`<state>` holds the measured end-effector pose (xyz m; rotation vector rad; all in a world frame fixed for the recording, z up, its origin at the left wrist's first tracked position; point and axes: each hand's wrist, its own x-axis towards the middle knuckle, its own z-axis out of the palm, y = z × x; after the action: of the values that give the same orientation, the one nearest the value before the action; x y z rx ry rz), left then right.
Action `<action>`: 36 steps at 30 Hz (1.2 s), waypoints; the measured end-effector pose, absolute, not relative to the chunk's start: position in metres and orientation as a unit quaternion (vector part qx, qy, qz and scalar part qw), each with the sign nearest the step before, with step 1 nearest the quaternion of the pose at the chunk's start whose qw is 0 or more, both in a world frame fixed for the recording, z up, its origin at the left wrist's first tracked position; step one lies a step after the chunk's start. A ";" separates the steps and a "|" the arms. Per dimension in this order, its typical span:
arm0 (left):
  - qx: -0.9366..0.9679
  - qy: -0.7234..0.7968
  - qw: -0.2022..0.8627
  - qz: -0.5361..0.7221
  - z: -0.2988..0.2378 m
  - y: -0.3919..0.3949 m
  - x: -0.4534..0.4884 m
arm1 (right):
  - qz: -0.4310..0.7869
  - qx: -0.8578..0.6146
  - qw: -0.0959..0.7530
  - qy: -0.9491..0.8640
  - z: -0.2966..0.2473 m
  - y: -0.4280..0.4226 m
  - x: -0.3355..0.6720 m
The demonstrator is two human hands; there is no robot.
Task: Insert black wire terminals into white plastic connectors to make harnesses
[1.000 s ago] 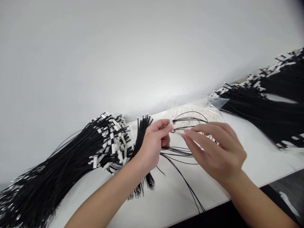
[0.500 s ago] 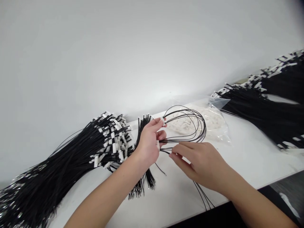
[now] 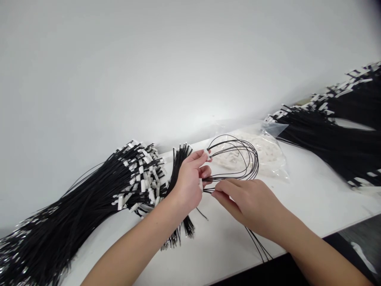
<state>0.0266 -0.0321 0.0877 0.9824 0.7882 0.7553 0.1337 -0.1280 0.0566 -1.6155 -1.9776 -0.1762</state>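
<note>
My left hand [image 3: 189, 180] pinches a small white connector [image 3: 206, 153] between thumb and forefinger, above the white table [image 3: 312, 198]. Thin black wires [image 3: 247, 157] loop out of the connector to the right and come back toward my hands. My right hand [image 3: 248, 202] pinches the near ends of these wires just right of the left fingers. More of the same wires trail under my right wrist toward the table's front edge.
A large heap of black wires with white connectors [image 3: 98, 198] lies at the left. Another such heap [image 3: 336, 131] fills the far right. A clear bag of white connectors [image 3: 268, 153] lies behind my hands. A small bundle of bare-ended wires [image 3: 178, 159] runs under the left hand.
My right hand has dropped from beside the connector down to the wire ends near the left fingers. The wires now bow out in a wide loop. The left hand shifted slightly left.
</note>
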 end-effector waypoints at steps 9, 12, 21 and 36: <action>0.452 0.370 0.739 0.336 0.087 -0.033 0.027 | -0.033 -0.635 0.284 -0.717 0.055 -0.126 0.130; 0.447 0.368 0.746 0.329 0.089 -0.034 0.027 | 0.126 -0.620 0.331 -0.700 0.065 -0.131 0.131; 0.450 0.357 0.735 0.360 0.094 -0.023 0.021 | 0.477 -0.389 0.593 -0.519 0.081 -0.145 0.185; 0.463 0.358 0.729 0.355 0.093 -0.024 0.020 | 0.217 -0.537 0.641 -0.504 0.066 -0.130 0.189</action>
<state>0.0204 -0.0237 0.0932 1.0195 0.7881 0.7826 0.1888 -0.1297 0.0664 -1.2234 -1.1501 0.4951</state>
